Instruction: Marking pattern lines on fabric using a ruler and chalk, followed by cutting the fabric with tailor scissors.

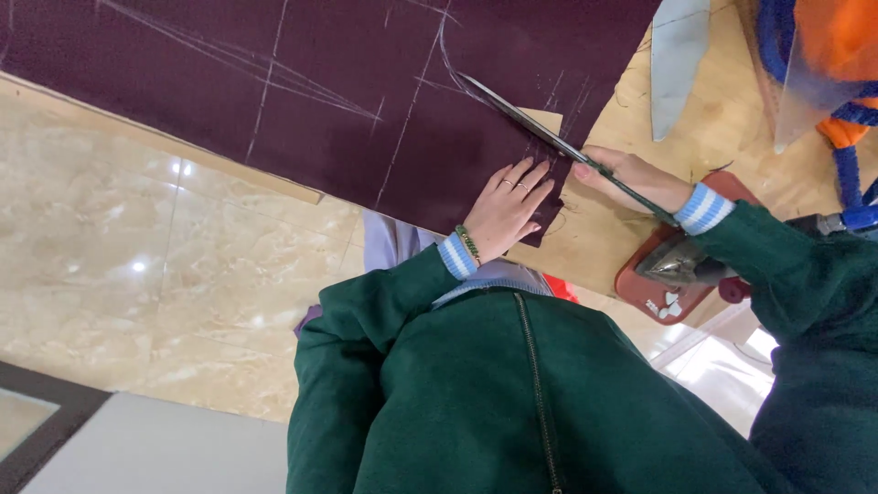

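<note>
A dark purple cloth (347,82) marked with white chalk lines lies spread over a wooden table (722,128). My left hand (508,209) rests flat on the cloth near its cut edge, fingers spread, with rings and a green bracelet at the wrist. My right hand (633,178) grips a pair of long metal scissors (540,131). The blades reach into the cloth along a curved chalk line. Both sleeves are dark green with blue-and-white striped cuffs.
An iron (681,263) sits on a red stand (658,297) at the table's near edge by my right forearm. A pale grey pointed piece (677,55) lies on the table further away. Orange and blue things (841,55) are at the top right. Glossy beige floor tiles (137,265) are on the left.
</note>
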